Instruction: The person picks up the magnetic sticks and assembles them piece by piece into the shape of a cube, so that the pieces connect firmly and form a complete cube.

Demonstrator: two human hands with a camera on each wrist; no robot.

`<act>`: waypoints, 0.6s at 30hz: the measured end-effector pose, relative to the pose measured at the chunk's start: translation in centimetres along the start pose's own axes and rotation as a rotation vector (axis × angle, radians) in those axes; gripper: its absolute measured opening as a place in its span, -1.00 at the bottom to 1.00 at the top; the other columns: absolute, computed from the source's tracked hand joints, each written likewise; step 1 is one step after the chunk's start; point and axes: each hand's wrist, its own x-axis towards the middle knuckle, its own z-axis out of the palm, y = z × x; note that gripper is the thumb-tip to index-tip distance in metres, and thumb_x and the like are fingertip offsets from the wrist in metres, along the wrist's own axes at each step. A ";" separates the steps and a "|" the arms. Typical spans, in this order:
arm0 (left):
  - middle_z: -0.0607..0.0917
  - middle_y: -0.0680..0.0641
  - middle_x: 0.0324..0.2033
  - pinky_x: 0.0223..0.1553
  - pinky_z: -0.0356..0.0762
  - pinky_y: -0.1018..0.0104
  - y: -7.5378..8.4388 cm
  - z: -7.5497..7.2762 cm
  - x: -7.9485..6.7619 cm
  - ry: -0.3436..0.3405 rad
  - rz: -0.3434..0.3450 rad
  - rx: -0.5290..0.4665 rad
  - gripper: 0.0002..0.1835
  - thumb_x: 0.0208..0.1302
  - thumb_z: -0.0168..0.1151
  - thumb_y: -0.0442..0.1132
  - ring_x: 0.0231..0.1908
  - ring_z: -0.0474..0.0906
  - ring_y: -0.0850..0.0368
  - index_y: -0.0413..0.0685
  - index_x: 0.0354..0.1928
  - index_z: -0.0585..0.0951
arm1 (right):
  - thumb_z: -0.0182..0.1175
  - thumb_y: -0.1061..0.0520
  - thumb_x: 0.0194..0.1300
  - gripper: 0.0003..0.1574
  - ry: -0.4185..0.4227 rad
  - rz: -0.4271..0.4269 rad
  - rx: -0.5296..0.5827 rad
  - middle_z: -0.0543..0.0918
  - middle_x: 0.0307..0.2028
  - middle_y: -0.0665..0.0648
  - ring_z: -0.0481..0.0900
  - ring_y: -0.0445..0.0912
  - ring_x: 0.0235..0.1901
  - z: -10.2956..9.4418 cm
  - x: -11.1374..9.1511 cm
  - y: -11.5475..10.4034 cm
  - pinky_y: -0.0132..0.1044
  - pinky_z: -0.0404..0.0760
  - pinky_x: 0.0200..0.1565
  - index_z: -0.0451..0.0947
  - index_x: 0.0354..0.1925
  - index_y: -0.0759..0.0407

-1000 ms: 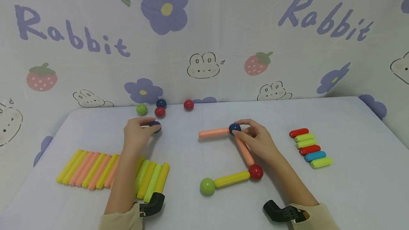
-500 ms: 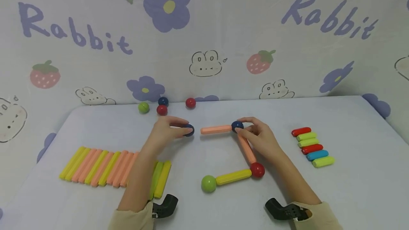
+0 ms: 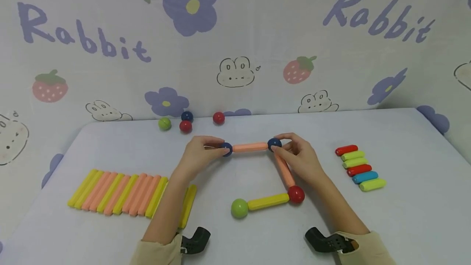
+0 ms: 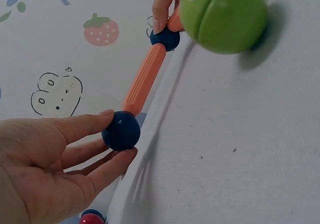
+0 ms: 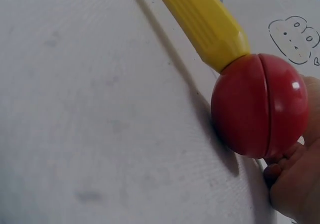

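My left hand (image 3: 200, 153) pinches a dark blue ball (image 4: 121, 131) between thumb and fingertips, right at the left end of an orange rod (image 3: 250, 147). That rod's other end meets a second blue ball (image 3: 273, 144), which my right hand (image 3: 299, 156) pinches. From there another orange rod (image 3: 285, 170) runs down to a red ball (image 5: 260, 105). A yellow rod (image 3: 268, 202) joins the red ball to a green ball (image 3: 239, 208) at the near left. In the right wrist view the red ball hides much of my right hand.
A row of yellow and orange rods (image 3: 117, 193) lies at the left, partly behind my left forearm. Several short rods (image 3: 356, 169) in red, green and blue lie at the right. Loose balls, among them a green one (image 3: 164, 124) and a red one (image 3: 218, 118), sit along the back edge.
My left hand has carried its blue ball rightward from near the loose balls to the free end of the upper orange rod. The right hand has kept its grip at almost the same place.
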 end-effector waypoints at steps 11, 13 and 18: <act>0.78 -0.19 0.06 0.22 0.65 0.08 -0.5 1.2 0.5 0.027 0.063 0.005 -0.64 0.41 0.41 -0.28 0.11 0.69 -0.09 -0.23 0.19 0.72 | 0.29 0.04 0.51 -0.54 0.049 0.016 -0.064 0.58 -0.22 0.18 0.47 -0.06 -0.34 -0.3 0.0 0.2 -0.43 0.45 -0.45 0.58 0.25 0.22; 0.78 -0.21 0.06 0.25 0.64 0.06 -0.6 1.4 0.5 0.047 0.072 -0.006 -0.64 0.41 0.40 -0.30 0.12 0.70 -0.11 -0.25 0.19 0.72 | 0.29 0.05 0.51 -0.55 0.055 0.017 -0.065 0.56 -0.24 0.17 0.46 -0.06 -0.36 -0.3 0.0 0.2 -0.43 0.44 -0.47 0.58 0.23 0.24; 0.76 -0.20 0.11 0.28 0.63 0.06 -0.5 2.2 0.4 0.104 0.081 -0.022 -0.64 0.43 0.38 -0.31 0.16 0.68 -0.11 -0.23 0.21 0.71 | 0.31 0.08 0.49 -0.57 0.066 0.012 -0.075 0.53 -0.22 0.18 0.44 -0.06 -0.36 -0.3 0.0 0.3 -0.43 0.42 -0.48 0.59 0.20 0.26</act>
